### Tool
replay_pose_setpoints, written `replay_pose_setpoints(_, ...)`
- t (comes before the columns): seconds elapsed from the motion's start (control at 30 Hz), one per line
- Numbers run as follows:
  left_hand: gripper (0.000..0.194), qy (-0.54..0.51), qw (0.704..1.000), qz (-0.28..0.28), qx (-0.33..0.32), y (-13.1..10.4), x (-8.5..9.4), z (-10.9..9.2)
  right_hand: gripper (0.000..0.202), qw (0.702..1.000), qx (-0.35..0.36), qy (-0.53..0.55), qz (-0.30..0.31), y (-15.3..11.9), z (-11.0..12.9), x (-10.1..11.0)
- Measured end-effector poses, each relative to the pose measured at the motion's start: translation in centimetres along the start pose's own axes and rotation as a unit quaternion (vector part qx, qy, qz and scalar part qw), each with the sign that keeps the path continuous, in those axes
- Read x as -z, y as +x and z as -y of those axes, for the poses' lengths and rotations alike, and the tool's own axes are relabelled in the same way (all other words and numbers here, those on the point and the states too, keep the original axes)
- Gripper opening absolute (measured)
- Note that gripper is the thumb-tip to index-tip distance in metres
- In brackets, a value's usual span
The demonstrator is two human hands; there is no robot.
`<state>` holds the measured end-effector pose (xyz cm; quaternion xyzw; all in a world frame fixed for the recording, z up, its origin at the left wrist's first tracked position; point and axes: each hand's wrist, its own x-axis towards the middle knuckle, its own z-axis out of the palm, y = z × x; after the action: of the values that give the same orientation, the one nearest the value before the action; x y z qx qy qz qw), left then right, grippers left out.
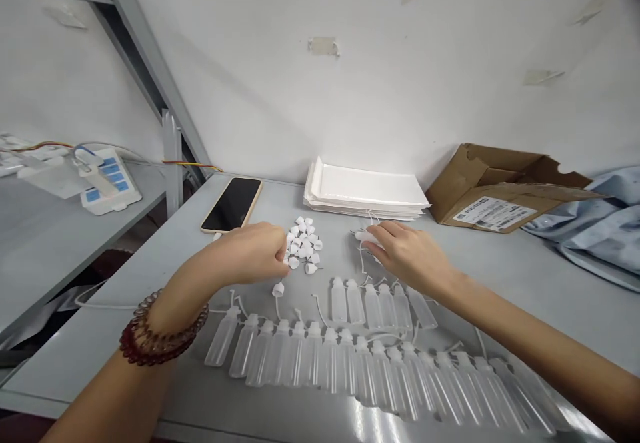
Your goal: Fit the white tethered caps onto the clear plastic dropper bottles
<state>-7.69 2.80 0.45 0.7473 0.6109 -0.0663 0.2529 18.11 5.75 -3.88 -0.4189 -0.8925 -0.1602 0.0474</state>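
My left hand (255,251) is closed at the left edge of a pile of white needle-tip caps (303,243); what its fingers hold, if anything, is hidden. Just below it a single white cap (278,289) lies on the table. My right hand (407,253) is closed around a small white piece (367,237), partly covered by the fingers, with thin white cords around it. Nearer to me lies a short row of clear squeeze bottles (373,306) without caps. A longer row of such bottles (330,363) runs along the front, with white strips at their necks.
A phone (233,204) lies at the back left, and a stack of white padded envelopes (367,186) at the back. To the right stand an open cardboard box (500,193) and some blue cloth (600,223). On the left surface sits a power strip (113,180).
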Motion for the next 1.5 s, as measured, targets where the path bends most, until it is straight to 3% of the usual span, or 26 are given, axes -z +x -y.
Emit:
replay_pose_setpoints(0.17,0.040,0.025,0.994,0.104,0.007,-0.5,-0.1,-0.8,0.019,1.000,0.011,-0.009,-0.004,0.7,0.4,-0.8)
replay_pose_setpoints(0.27,0.045,0.040,0.994,0.102,0.007,-0.3,-0.3,-1.2,0.019,1.000,0.016,-0.006,-0.005,1.0,0.4,-1.0)
replay_pose_setpoints(0.4,0.037,0.043,0.994,0.104,0.013,0.0,-0.6,-1.3,0.018,0.999,0.036,0.016,-0.005,0.8,-0.4,-0.6)
replay_pose_setpoints(0.53,0.034,0.042,0.994,0.098,0.018,0.2,-0.8,-1.4,0.019,0.987,0.071,0.127,-0.062,-1.0,-1.4,0.4)
replay_pose_setpoints(0.63,0.034,0.036,0.995,0.097,0.018,0.2,-0.8,-1.2,0.019,0.976,0.052,0.194,-0.083,-3.1,-2.0,1.7)
replay_pose_setpoints(0.77,0.027,-0.002,0.996,0.080,0.024,0.3,-0.7,-0.7,0.021,0.966,-0.015,0.257,-0.019,-6.2,-2.5,3.1)
replay_pose_setpoints(0.93,0.020,-0.069,0.994,0.071,0.047,0.5,-0.6,-0.7,0.021,0.948,-0.111,0.293,0.051,-8.9,-2.9,3.3)
replay_pose_setpoints(1.13,0.024,-0.092,0.993,0.019,0.065,0.6,-0.6,-1.2,0.028,0.925,-0.157,0.300,0.172,-8.9,-2.5,3.6)
replay_pose_setpoints(1.3,0.027,-0.089,0.993,0.015,0.071,0.5,-0.4,-1.6,0.029,0.912,-0.182,0.305,0.204,-8.7,-2.1,4.0)
replay_pose_setpoints(1.5,0.030,-0.090,0.993,0.008,0.076,0.6,-0.3,-1.7,0.025,0.902,-0.193,0.322,0.212,-8.8,-1.3,3.1)
